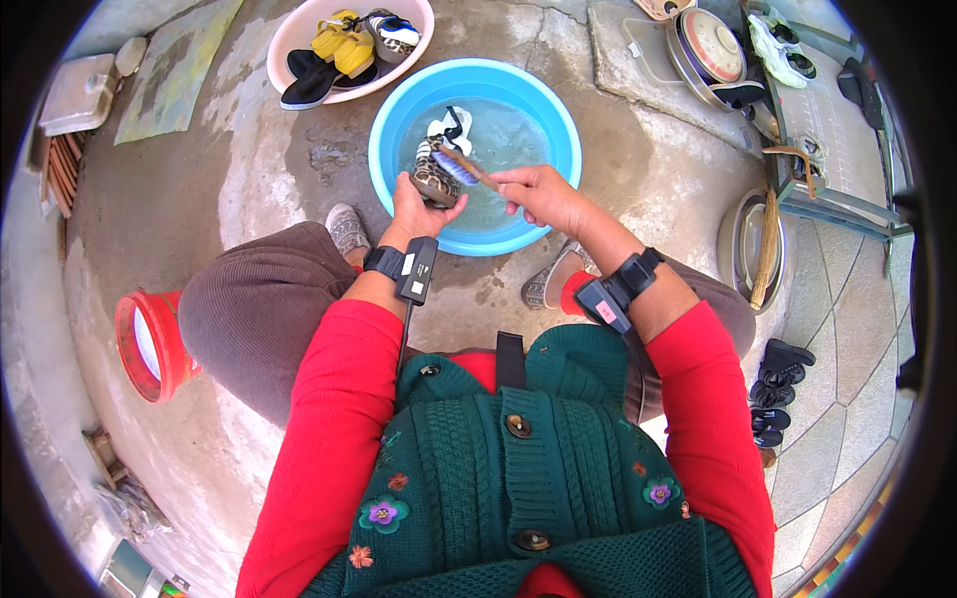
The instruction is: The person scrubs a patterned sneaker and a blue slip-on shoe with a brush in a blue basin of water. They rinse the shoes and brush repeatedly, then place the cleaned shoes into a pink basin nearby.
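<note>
My left hand (425,212) holds a leopard-print sneaker (436,178) with white stripes over the near left part of a blue plastic basin (572,149). Cloudy water (516,142) lies in the basin. The shoe's white tongue and dark lace point away from me. In my right hand (540,196) is the wooden handle of a scrubbing brush (467,164). Its pale bluish bristles are against or just over the sneaker's side; contact cannot be told for certain.
Behind the basin, a pink basin (277,56) holds yellow shoes (345,45), black shoes (310,84) and another leopard-print shoe (392,34). A red bucket (166,351) stands beside my left knee. At right are a metal rack (845,198), a round basin (736,247) and several dark shoes (777,374).
</note>
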Demonstrator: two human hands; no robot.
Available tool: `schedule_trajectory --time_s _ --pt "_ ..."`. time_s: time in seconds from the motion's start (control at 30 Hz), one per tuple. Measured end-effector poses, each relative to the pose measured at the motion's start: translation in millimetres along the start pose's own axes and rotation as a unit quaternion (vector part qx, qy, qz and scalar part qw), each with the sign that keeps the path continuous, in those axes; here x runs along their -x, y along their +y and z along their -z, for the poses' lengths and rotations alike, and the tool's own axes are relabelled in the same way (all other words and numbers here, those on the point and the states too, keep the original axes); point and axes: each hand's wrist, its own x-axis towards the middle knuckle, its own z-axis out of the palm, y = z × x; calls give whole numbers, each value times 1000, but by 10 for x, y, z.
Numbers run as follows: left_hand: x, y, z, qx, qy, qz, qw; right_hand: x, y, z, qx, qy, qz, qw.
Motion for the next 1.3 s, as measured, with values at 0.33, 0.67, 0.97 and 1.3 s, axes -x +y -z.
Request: schedule_trajectory --time_s 0.33,0.67,0.97,1.3 --pt "17 -42 -20 -65 37 10 997 -160 31 -442 269 102 131 949" --pt "29 -118 -24 -216 77 -17 973 79 -216 -226 226 45 145 962" --pt "51 -196 3 -328 87 -28 940 -464 83 -276 304 95 47 947" --pt "-2 -229 21 -345 67 -27 936 -517 9 -137 301 52 78 949"
